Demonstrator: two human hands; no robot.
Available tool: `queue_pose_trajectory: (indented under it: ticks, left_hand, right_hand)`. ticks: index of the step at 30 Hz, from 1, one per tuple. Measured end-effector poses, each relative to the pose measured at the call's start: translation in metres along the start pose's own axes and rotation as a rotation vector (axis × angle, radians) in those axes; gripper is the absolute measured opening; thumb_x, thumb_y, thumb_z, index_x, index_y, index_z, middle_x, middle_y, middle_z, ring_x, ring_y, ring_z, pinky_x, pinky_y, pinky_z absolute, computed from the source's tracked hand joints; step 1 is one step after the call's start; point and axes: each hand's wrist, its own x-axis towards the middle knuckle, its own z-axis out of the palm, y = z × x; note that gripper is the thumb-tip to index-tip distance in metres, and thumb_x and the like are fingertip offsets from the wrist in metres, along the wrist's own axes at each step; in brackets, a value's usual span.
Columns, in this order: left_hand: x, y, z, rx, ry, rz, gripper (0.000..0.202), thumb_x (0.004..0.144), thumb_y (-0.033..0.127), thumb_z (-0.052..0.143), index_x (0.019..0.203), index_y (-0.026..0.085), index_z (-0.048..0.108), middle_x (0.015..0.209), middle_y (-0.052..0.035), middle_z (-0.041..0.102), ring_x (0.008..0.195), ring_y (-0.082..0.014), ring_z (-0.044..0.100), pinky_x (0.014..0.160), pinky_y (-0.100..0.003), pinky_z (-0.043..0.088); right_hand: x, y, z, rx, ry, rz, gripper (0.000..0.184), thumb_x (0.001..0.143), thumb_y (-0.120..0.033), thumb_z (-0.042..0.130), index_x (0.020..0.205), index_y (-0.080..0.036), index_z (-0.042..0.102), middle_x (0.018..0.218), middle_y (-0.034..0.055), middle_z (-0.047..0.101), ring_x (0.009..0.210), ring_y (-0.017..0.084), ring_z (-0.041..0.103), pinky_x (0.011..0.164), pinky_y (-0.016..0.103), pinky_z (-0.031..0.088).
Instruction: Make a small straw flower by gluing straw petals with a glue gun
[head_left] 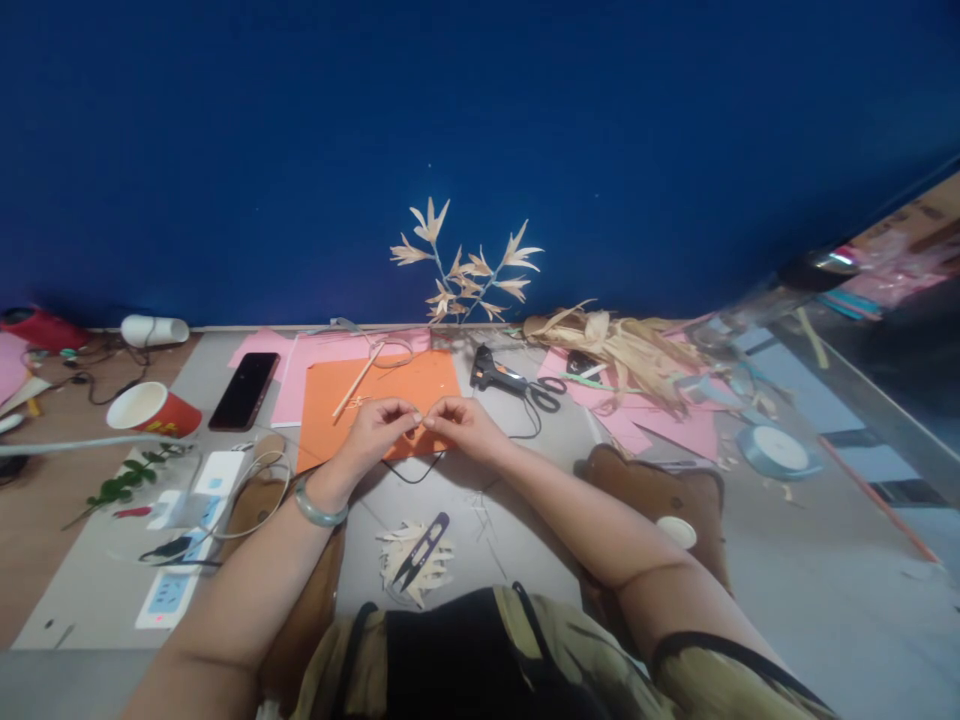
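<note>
Over the orange sheet (330, 400), my left hand (381, 432) and my right hand (466, 425) meet with thumbs and index fingers pinched. Between the fingertips is a small pale piece, too small to name. A thin wooden stick (358, 380) lies on the sheet, with small pale scraps beside it. Nearer my body, purple thread snips (425, 550) rest on a small pile of pale husk pieces (442, 562). Behind my hands a branch with pale husk-like flowers (469, 270) stands upright against the blue wall.
Right of the sheet lie a glue gun (499, 375), black-handled scissors (551, 393) and a heap of dried husks (615, 345). A ribbon roll (776, 450) is farther right. At left are a phone (245, 390), a paper cup (157, 408), a green sprig (131, 478) and a power strip (169, 590) with cables.
</note>
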Motion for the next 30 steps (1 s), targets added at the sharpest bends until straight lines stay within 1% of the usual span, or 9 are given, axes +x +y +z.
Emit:
queue_pose_trajectory:
  ticks: [3, 7, 11, 17, 24, 27, 30]
  left_hand:
    - [-0.003, 0.0069, 0.0004, -0.007, -0.045, -0.023, 0.021, 0.072, 0.035, 0.069, 0.067, 0.014, 0.066, 0.056, 0.0005, 0.061, 0.052, -0.0105, 0.053, 0.054, -0.023, 0.042]
    - [-0.0025, 0.0097, 0.0, 0.01, -0.116, -0.023, 0.023, 0.073, 0.036, 0.068, 0.067, 0.014, 0.065, 0.056, 0.0, 0.06, 0.054, -0.011, 0.053, 0.056, -0.023, 0.043]
    - [-0.0008, 0.0063, -0.0019, 0.051, -0.154, -0.012, 0.021, 0.074, 0.034, 0.067, 0.067, 0.014, 0.065, 0.059, -0.0002, 0.06, 0.058, -0.0115, 0.054, 0.059, -0.023, 0.043]
    - [-0.0005, 0.0043, -0.0043, -0.006, -0.195, -0.094, 0.02, 0.074, 0.033, 0.064, 0.068, 0.014, 0.063, 0.057, 0.0005, 0.059, 0.054, -0.0106, 0.053, 0.057, -0.023, 0.042]
    - [0.0001, 0.0042, -0.0006, -0.105, -0.148, -0.098, 0.021, 0.073, 0.033, 0.062, 0.063, 0.014, 0.062, 0.058, 0.0001, 0.059, 0.055, -0.0104, 0.053, 0.059, -0.023, 0.043]
    - [0.0, 0.0041, 0.0014, -0.129, -0.116, -0.112, 0.022, 0.072, 0.035, 0.064, 0.064, 0.015, 0.061, 0.057, 0.0007, 0.059, 0.054, -0.01, 0.053, 0.059, -0.023, 0.043]
    - [0.0002, 0.0049, 0.0012, -0.163, -0.065, -0.127, 0.023, 0.071, 0.037, 0.067, 0.064, 0.015, 0.061, 0.058, 0.0009, 0.059, 0.054, -0.0098, 0.054, 0.059, -0.023, 0.044]
  right_hand:
    - [0.0011, 0.0011, -0.0015, 0.14, -0.07, 0.077, 0.031, 0.07, -0.043, 0.074, 0.071, -0.013, 0.063, 0.062, -0.0012, 0.061, 0.056, 0.009, 0.052, 0.056, 0.022, 0.039]
    - [0.002, 0.0026, -0.0043, 0.26, -0.143, 0.159, 0.031, 0.067, -0.04, 0.077, 0.069, -0.012, 0.064, 0.063, 0.0001, 0.063, 0.056, 0.009, 0.054, 0.057, 0.022, 0.039]
    - [0.0038, 0.0064, -0.0072, 0.307, -0.187, 0.2, 0.031, 0.064, -0.038, 0.08, 0.068, -0.011, 0.065, 0.061, 0.0005, 0.064, 0.055, 0.008, 0.054, 0.057, 0.022, 0.04]
    - [0.0038, 0.0075, -0.0072, 0.279, -0.21, 0.176, 0.033, 0.065, -0.04, 0.08, 0.066, -0.011, 0.064, 0.057, -0.0019, 0.06, 0.052, 0.006, 0.049, 0.054, 0.02, 0.036]
    - [0.0032, 0.0078, -0.0056, 0.215, -0.189, 0.129, 0.03, 0.065, -0.037, 0.079, 0.075, -0.012, 0.066, 0.072, 0.0016, 0.067, 0.061, 0.008, 0.055, 0.062, 0.021, 0.04]
    - [0.0043, 0.0095, -0.005, 0.174, -0.152, 0.121, 0.029, 0.063, -0.035, 0.079, 0.073, -0.012, 0.065, 0.07, 0.0016, 0.067, 0.061, 0.008, 0.055, 0.061, 0.021, 0.04]
    - [0.0038, 0.0078, -0.0033, 0.127, -0.096, 0.125, 0.025, 0.064, -0.034, 0.075, 0.069, -0.012, 0.064, 0.063, -0.0008, 0.062, 0.056, 0.007, 0.05, 0.056, 0.021, 0.038]
